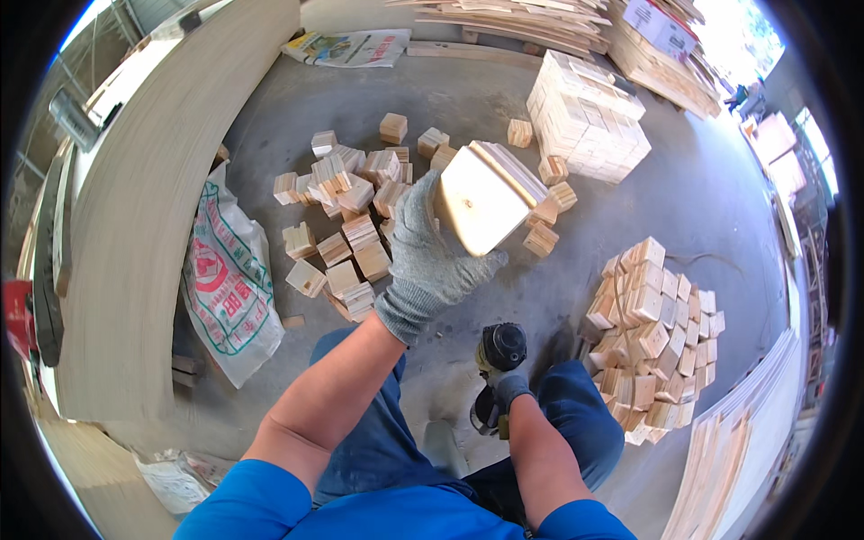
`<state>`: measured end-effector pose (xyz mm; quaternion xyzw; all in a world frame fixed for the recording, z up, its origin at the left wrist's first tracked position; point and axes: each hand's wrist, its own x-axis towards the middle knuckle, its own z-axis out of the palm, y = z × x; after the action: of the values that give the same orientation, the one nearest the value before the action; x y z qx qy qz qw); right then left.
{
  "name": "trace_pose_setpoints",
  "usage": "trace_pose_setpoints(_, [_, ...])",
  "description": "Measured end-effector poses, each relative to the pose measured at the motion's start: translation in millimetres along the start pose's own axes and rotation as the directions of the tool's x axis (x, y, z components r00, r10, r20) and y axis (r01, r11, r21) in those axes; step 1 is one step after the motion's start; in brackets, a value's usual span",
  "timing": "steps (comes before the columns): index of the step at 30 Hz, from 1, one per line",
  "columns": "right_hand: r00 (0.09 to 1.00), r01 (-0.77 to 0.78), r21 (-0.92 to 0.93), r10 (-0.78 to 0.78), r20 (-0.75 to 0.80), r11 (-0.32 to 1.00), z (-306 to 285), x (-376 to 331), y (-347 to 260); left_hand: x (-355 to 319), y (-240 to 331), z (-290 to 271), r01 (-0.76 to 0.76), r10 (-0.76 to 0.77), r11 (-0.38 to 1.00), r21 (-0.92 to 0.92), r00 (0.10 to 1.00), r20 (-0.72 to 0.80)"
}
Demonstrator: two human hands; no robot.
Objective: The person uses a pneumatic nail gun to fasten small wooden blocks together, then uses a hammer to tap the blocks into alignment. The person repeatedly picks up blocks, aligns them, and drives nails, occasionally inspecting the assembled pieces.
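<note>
My left hand (429, 256), in a grey knit glove, is raised in front of me and closed round a wooden block (486, 200) of stacked, round-cornered pieces. Lower and to the right, my gloved right hand (509, 389) grips a handheld power tool (502, 347) with a round black cap and a yellow-green body. It hangs between my knees, and its exact kind is not clear. Beneath and beyond my left hand, many loose layered wooden blocks (360, 232) lie scattered on the concrete floor.
A neat stack of wooden blocks (589, 117) stands ahead on the right. Another pile, strapped together (652, 342), sits by my right knee. On the left are a long wooden panel (153, 207) and a printed white sack (232, 279). Thin boards (747, 432) lean at the lower right.
</note>
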<state>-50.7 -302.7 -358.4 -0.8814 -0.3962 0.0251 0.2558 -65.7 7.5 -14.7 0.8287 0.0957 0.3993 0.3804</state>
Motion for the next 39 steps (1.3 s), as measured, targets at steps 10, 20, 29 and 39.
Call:
trace_pose_setpoints(10, [0.848, -0.053, -0.238, 0.170, 0.501, 0.970, 55, -41, 37, -5, -13, 16, 0.206, -0.220, 0.971, -0.122, 0.969, -0.116])
trace_pose_setpoints(20, [0.819, -0.044, -0.250, 0.179, 0.546, 0.967, 65, -32, 50, 24, -30, 27, 0.290, -0.337, 0.932, -0.217, 0.913, -0.229])
trace_pose_setpoints(29, [0.825, -0.142, -0.244, 0.251, 0.506, 0.959, 38, -19, 39, 39, -27, 21, 0.284, -0.357, 0.924, -0.257, 0.880, -0.313])
trace_pose_setpoints(39, [0.837, -0.106, -0.181, 0.186, 0.514, 0.978, 35, -16, 33, 41, -24, 15, 0.357, -0.462, 0.866, -0.351, 0.838, -0.289])
